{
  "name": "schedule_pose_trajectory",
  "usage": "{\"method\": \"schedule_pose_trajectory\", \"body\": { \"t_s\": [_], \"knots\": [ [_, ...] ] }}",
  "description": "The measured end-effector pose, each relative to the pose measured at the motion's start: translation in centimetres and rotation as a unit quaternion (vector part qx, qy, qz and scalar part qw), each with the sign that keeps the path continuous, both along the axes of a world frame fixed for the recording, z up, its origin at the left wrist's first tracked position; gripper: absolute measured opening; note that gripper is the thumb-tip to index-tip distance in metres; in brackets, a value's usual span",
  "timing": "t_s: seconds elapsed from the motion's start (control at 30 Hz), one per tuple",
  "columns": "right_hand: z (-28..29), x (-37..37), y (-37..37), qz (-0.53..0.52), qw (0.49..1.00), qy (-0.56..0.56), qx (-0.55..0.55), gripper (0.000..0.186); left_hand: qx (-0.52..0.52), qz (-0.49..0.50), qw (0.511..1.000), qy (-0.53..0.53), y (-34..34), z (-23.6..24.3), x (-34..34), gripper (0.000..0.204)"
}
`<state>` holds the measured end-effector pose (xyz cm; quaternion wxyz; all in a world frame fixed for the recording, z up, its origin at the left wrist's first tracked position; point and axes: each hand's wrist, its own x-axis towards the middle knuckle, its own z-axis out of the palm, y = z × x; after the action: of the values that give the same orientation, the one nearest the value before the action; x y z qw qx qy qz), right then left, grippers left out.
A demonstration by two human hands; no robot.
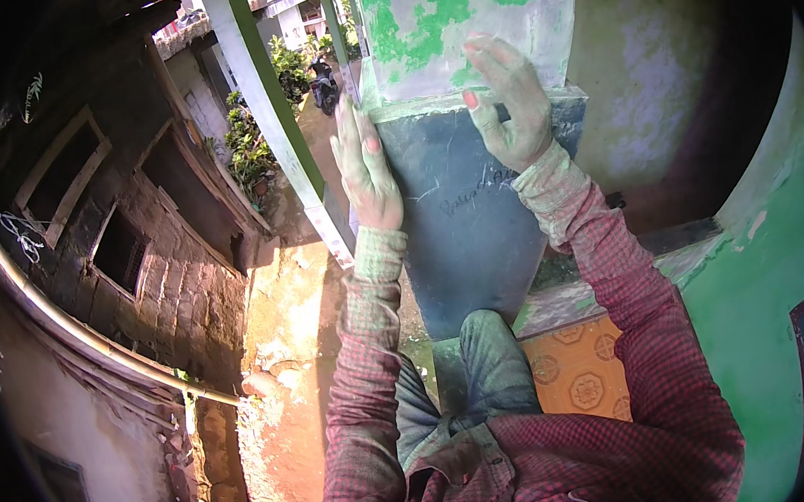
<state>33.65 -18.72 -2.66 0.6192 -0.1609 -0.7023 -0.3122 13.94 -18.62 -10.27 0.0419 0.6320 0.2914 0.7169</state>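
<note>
My left hand (pixel 368 173) is raised upright, its fingers stretched out and nothing in it. It is nearest the left edge of a dark blue-grey slab-like surface (pixel 467 236) with scrawled marks. My right hand (pixel 514 110) is also up, thumb apart from the extended fingers, in front of that surface's upper right part and the peeling green and white pillar (pixel 469 29). It holds nothing either. Whether either hand touches the surface behind it, I cannot tell. Both forearms wear red checked sleeves.
Orange patterned floor tiles (pixel 577 369) lie by my knee, next to a low ledge (pixel 557 305). On the right is a green wall (pixel 747 309). A pale post (pixel 268 110) rises at the left, beside a sunlit dirt path (pixel 283 355) and an old building (pixel 168 279). A motorbike (pixel 324 85) stands farther off.
</note>
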Motion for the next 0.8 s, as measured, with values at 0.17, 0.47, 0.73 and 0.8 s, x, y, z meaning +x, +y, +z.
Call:
{"method": "schedule_pose_trajectory", "body": {
  "t_s": [0.17,0.47,0.73,0.8],
  "knots": [
    [4.1,5.4,1.4,-0.045,0.979,0.196,-0.022,0.046,-0.010,0.018,1.000,0.006,0.0,0.0,-0.1,0.050],
    [-0.1,8.7,1.9,0.048,0.879,0.261,-0.396,0.059,-0.043,-0.038,0.997,-0.042,0.0,-1.5,-0.5,0.052],
    [-1.2,9.8,2.8,0.055,0.880,0.246,-0.402,0.063,-0.037,-0.004,0.999,0.022,0.7,-1.8,-0.8,0.051],
    [-1.0,9.5,2.4,0.025,0.878,0.246,-0.410,0.063,-0.011,0.040,0.995,0.094,-0.3,3.2,-1.7,0.050]
  ]
}}
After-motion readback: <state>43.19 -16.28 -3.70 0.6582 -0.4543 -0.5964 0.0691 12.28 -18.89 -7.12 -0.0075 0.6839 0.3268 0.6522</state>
